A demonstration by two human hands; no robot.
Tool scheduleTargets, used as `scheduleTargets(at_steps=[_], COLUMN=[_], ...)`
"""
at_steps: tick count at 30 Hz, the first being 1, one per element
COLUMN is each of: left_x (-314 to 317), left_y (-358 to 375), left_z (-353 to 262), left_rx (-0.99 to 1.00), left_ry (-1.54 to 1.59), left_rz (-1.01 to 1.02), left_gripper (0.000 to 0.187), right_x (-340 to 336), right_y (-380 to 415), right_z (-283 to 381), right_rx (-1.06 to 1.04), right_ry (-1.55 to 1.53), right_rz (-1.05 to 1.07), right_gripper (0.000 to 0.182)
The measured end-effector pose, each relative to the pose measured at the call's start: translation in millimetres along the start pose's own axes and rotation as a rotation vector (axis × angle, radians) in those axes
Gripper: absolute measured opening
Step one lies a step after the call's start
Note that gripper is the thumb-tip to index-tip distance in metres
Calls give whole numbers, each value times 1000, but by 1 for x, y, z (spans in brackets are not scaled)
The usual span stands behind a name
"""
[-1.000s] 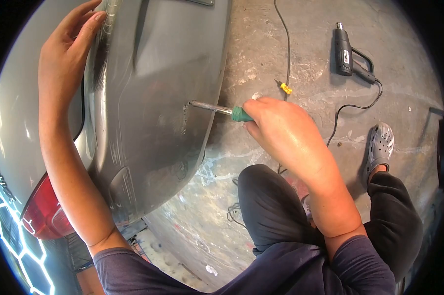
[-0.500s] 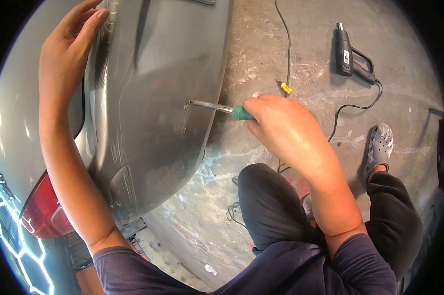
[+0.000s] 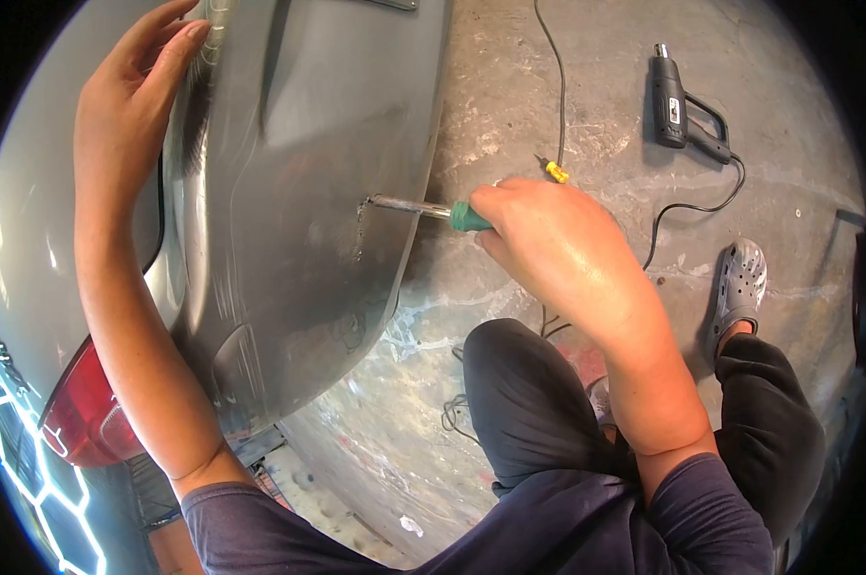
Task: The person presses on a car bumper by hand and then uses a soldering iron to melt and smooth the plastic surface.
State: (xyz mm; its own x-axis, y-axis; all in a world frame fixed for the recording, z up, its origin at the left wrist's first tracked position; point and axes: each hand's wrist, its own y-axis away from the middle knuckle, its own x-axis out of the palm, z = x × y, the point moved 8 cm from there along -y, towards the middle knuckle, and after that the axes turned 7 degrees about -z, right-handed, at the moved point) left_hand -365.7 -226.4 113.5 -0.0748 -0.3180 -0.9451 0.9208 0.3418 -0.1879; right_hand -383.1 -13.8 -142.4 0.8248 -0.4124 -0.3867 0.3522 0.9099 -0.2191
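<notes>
My right hand (image 3: 558,235) is closed around the green handle of a soldering iron (image 3: 419,206). The iron's metal shaft points left, and its tip touches the upper end of a short rough crack (image 3: 360,230) in the grey car bumper (image 3: 308,240). At the upper left, my left hand (image 3: 136,81) lies against the bumper's upper edge, thumb extended and fingers loosely bent; some fingertips are hidden or cut off by the frame. It holds nothing that I can see.
A black heat gun (image 3: 672,105) lies on the concrete floor (image 3: 510,77) at the right, its cord trailing down. A small yellow-handled screwdriver (image 3: 556,172) lies beside another dark cord (image 3: 559,86). The red tail light (image 3: 88,412) is below my left forearm.
Almost nothing differs. My right hand and the soldering iron have shifted very slightly, with the tip still at the crack; my left hand stays on the bumper edge.
</notes>
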Motion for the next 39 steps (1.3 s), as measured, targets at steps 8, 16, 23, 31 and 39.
scheduleTargets(at_steps=[8,16,23,31,39], left_x=[1,3,2,2,3], left_y=[0,-1,-1,-2,-3], left_z=[-2,3,2,4,4], left_rx=[3,11,28,29,17], left_ry=[23,57,49,27,57], left_rz=[11,25,37,25,32], left_gripper=[42,42,42,42,41], right_x=[-1,-1,-1,0,2], right_y=[-2,-3,-4,-4,-5], right_z=[1,3,3,4,4], right_rx=[-20,-31,-34,-39,-25], right_ry=[25,50,46,53,57], right_rz=[17,37,44,63,78], right_gripper=[14,14,14,15,16])
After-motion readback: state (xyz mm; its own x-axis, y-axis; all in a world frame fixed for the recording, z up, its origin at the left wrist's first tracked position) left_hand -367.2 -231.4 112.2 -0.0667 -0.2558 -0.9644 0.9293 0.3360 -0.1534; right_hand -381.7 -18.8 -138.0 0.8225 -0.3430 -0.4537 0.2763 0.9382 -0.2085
